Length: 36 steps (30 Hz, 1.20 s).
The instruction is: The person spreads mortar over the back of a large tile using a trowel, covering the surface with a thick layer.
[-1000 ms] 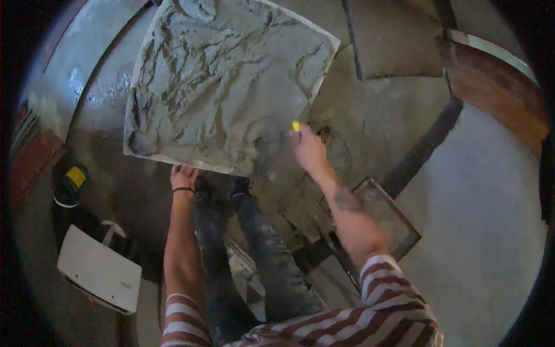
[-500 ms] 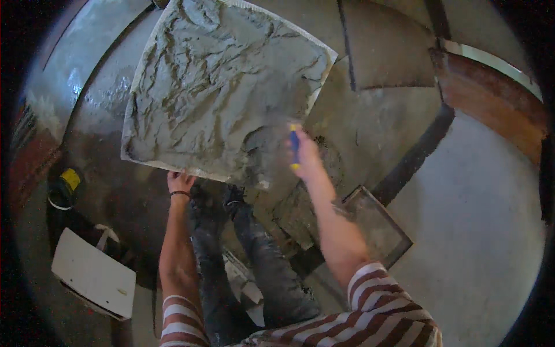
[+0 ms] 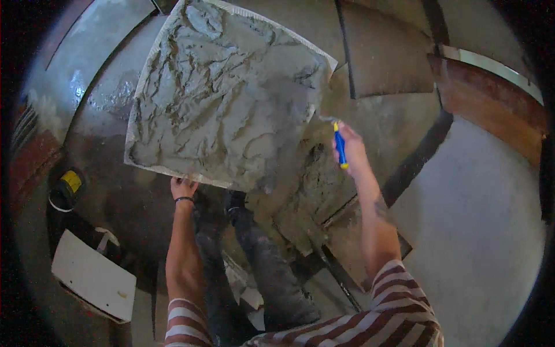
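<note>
While the right hand (image 3: 352, 148) holds a tool (image 3: 340, 146), mortar (image 3: 225, 110) lies leftward.

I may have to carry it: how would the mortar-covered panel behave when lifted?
The panel is likely heavy: thick mortar covers most of its face. That mortar looks damp and soft, so tilting might make it slide.

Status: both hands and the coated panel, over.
Left hand at near edge of panel. Right hand gripping blue-yellow handle. Grey mortar across panel; no obstacle visible.
</note>
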Tool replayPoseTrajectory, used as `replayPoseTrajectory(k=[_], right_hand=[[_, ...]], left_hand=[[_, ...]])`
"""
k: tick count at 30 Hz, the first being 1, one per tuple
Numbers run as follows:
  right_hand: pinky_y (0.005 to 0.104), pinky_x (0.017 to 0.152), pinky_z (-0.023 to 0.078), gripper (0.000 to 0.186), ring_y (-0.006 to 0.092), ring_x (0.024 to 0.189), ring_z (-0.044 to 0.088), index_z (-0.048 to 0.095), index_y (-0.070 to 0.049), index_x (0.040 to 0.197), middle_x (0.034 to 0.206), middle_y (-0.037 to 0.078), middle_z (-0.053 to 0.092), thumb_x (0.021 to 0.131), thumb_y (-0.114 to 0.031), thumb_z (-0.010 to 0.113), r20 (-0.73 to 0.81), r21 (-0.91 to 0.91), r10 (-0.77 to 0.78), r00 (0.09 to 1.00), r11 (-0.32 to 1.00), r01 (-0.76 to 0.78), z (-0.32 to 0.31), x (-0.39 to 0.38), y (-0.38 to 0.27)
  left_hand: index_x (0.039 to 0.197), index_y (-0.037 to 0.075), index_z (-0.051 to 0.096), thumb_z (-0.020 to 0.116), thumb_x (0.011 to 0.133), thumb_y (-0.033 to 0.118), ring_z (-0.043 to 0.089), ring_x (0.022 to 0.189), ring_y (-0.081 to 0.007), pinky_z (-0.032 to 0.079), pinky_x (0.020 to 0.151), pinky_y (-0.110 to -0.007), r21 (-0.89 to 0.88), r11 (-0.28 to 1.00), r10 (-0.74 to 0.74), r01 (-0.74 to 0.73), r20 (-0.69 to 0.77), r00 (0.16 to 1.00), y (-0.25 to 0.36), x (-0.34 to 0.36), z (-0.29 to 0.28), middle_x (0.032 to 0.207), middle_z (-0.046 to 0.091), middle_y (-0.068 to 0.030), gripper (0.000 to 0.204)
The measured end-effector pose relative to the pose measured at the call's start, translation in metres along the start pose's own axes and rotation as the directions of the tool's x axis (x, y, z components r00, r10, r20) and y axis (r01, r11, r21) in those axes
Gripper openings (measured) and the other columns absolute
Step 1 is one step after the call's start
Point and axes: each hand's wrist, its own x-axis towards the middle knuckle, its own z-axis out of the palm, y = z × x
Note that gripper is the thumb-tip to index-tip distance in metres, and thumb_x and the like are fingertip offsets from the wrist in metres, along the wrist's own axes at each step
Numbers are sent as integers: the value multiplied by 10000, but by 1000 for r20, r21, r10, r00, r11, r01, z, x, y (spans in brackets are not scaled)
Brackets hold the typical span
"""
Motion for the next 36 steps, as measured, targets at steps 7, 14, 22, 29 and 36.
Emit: replayPoseTrajectory(k=[7,14,22,29,36], right_hand=[[225,425,306,276,73,472,367,512,-167,1040,640,-24,449,915,-401,433,117,383,76,990,917,-115,37,80,23],[242,381,311,278,74,452,401,544,-177,1057,601,-28,453,909,-395,456,182,-25,8,983,1000,-3,72,45,44],[238,383,343,394,88,438,428,485,-98,1245,567,5,449,918,-317,468,87,-384,-2,996,923,35,48,-18,25],[288,447,432,387,115,496,510,535,-81,1185,629,46,529,909,-344,469,410,-753,-567,714,231,616,104,11,79],[236,394,386,360,80,431,480,555,-104,1130,587,12,524,922,-374,439,277,-658,-31,961,723,213,79,-27,-46]], left_hand=[[1085,83,425,521,845,25,538,869,-226,541,684,-432,71,997,20,-25,72,997,-20,-14,33,1020,492,-83,266],[1050,79,442,537,842,50,546,876,-224,534,706,-435,212,975,49,-60,56,997,-35,-12,23,977,494,-73,231],[1045,61,440,523,831,17,541,831,-211,545,657,-386,2,999,32,-32,19,999,-8,-12,12,962,485,-65,233],[1077,69,429,511,828,13,553,859,-219,557,683,-390,114,993,40,-36,-38,998,-11,-11,12,976,493,-79,268],[1047,120,439,564,806,40,540,833,-214,488,643,-400,159,979,134,-128,-28,991,-10,-24,16,985,514,-54,283]])
